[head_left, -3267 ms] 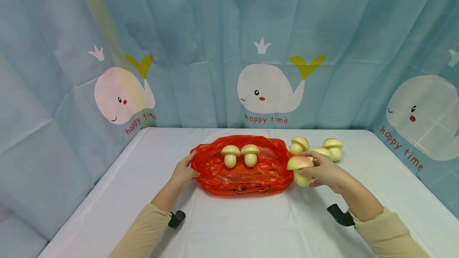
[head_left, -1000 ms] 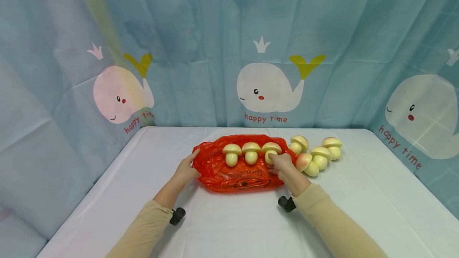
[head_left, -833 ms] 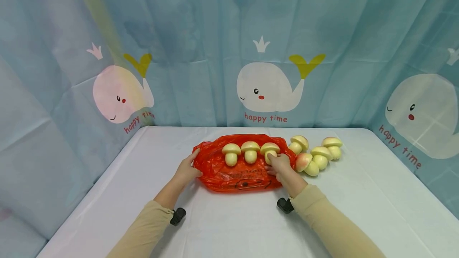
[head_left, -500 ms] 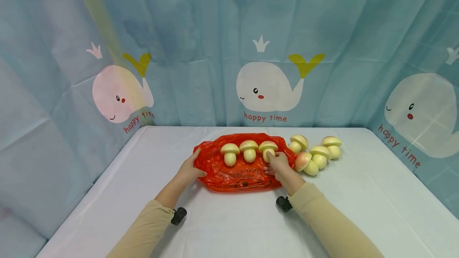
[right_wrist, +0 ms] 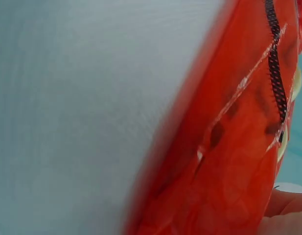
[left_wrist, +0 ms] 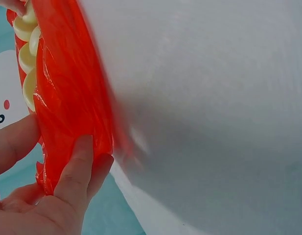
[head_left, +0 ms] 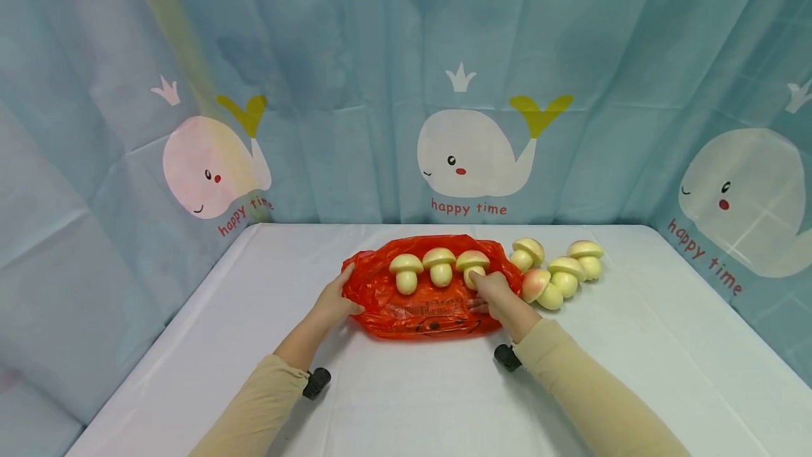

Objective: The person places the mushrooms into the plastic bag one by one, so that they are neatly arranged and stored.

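Observation:
Across the middle of the table lies a crumpled red plastic bag. A left mushroom, a middle mushroom and a right mushroom form a row on it, pale yellow and with caps toward the back. My left hand grips the bag's left edge; in the left wrist view several fingers lie on the red film. At the stem of the right mushroom is my right hand, its digits on the stem and just below it. In the right wrist view only a bit of this hand shows, beside the bag.
Right of the bag several more mushrooms lie in a loose cluster, one with a pinkish cap. A white cloth covers the table. Behind hangs a blue curtain printed with whales.
A third mushroom has joined the row on the bag, set by my right hand, which came over from the right. The pink-capped one now lies beside the bag. My left hand keeps its grip.

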`<state>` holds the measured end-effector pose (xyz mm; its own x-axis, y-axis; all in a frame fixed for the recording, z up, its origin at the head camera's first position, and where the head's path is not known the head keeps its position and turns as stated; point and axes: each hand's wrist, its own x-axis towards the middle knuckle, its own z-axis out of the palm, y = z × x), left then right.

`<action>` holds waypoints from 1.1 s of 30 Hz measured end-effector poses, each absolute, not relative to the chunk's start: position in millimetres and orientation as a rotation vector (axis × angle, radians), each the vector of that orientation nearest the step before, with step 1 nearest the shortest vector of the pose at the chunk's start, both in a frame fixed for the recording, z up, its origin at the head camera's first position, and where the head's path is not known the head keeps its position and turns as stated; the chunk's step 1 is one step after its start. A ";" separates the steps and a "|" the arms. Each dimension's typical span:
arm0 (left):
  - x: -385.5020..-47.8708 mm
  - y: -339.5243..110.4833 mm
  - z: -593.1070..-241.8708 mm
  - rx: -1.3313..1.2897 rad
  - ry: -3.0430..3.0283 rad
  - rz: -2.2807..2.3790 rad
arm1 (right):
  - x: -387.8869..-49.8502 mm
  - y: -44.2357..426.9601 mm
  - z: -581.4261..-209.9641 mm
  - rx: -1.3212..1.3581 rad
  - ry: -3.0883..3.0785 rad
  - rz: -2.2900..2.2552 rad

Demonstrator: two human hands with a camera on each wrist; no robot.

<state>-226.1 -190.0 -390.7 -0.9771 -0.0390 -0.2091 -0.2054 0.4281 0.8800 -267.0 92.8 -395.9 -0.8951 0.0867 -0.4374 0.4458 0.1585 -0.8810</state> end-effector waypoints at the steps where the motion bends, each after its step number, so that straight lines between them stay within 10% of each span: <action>1: -226.0 -190.1 -390.7 -0.218 2.519 1.586 | -266.5 93.0 -395.3 0.511 2.150 -1.796; 33: -223.8 -192.2 -390.4 -0.196 2.525 1.609 | -244.5 124.1 -356.8 0.066 2.413 -1.738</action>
